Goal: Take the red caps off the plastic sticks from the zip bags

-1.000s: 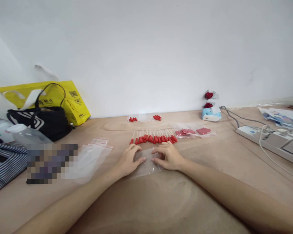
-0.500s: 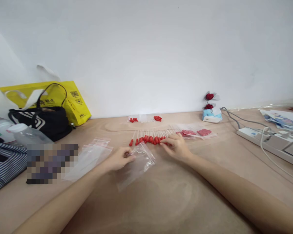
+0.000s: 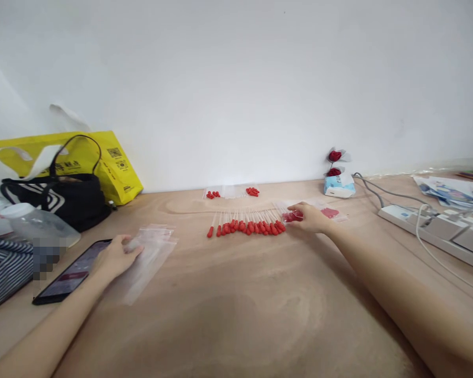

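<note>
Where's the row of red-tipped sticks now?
In the head view, the row of red-tipped sticks lies near the middle, just left of the right hand.

Pale wall, softly lit; lt-brown wood-grain tbl right agst it.

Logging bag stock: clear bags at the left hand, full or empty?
They look empty: the clear bags look flat, no contents showing through; the left hand hides part.

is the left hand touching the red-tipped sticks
Apart: the head view shows a stretch of tabletop between the left hand and the red-tipped sticks.
</note>
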{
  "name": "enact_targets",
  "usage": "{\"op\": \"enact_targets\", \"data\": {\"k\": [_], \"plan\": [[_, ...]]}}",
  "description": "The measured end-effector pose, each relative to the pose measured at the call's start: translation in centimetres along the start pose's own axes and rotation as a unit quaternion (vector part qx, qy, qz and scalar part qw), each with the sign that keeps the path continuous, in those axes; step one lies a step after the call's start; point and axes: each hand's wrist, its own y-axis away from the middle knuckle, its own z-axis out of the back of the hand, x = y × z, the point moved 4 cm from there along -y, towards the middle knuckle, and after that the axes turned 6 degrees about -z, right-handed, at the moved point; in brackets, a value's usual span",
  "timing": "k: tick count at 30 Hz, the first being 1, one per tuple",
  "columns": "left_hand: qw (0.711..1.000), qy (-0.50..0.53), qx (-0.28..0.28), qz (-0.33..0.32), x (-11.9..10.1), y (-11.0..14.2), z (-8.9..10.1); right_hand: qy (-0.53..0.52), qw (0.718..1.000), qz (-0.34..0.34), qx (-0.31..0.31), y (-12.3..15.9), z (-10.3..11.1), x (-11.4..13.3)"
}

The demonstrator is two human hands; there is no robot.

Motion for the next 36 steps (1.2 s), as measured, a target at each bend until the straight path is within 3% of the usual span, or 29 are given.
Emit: {"op": "enact_targets", "data": {"k": [2, 4, 9, 13, 15, 18, 20, 22, 24, 26, 30, 33, 36], "plan": [[0.995, -0.08, -0.057, -0.019, -1.4, 0.9, 0.5, 0.032, 0.999, 0.005, 0.012, 0.0, 0.2, -0.2], [0.984, -0.107, -0.118, -0.081, -3.5, 1.8, 1.1, 0.076, 0.997, -0.003, 0.017, 0.0, 0.4, -0.6], [0.93, 0.0, -0.18, -0.319, -8.1, 3.8, 0.2, 0.157, 0.987, -0.026, 0.004, -0.1, 1.0, -1.2], [0.887, 0.086, -0.235, -0.387, -10.6, 5.3, -0.9, 0.178, 0.984, -0.021, -0.017, 0.0, 1.6, -0.7], [0.871, 0.121, -0.25, -0.406, -11.8, 6.0, -1.2, 0.189, 0.98, -0.023, -0.066, 0.2, 2.5, -0.3], [0.856, 0.156, -0.231, -0.436, -13.5, 6.6, -1.9, 0.167, 0.96, -0.047, -0.221, 0.9, 5.1, 0.2], [0.849, 0.173, -0.206, -0.455, -14.4, 6.9, -2.4, 0.1, 0.945, -0.062, -0.306, 1.7, 7.1, 0.7], [0.844, 0.197, -0.195, -0.46, -15.1, 7.1, -2.7, -0.004, 0.943, -0.049, -0.329, 2.3, 8.3, 1.7], [0.844, 0.229, -0.198, -0.443, -15.5, 7.2, -2.6, -0.142, 0.947, -0.014, -0.289, 2.7, 8.1, 3.5], [0.847, 0.261, -0.209, -0.413, -15.7, 7.3, -2.3, -0.3, 0.94, 0.006, -0.162, 2.9, 6.0, 5.8], [0.854, 0.301, -0.213, -0.367, -15.6, 7.4, -1.5, -0.532, 0.844, -0.051, 0.048, 4.0, -1.2, 10.3], [0.852, 0.308, -0.189, -0.378, -15.7, 7.6, -1.2, -0.63, 0.758, -0.144, 0.087, 5.0, -5.3, 11.7], [0.842, 0.302, -0.153, -0.42, -16.5, 8.1, -1.4, -0.651, 0.722, -0.185, 0.143, 5.7, -6.7, 12.4]]}}
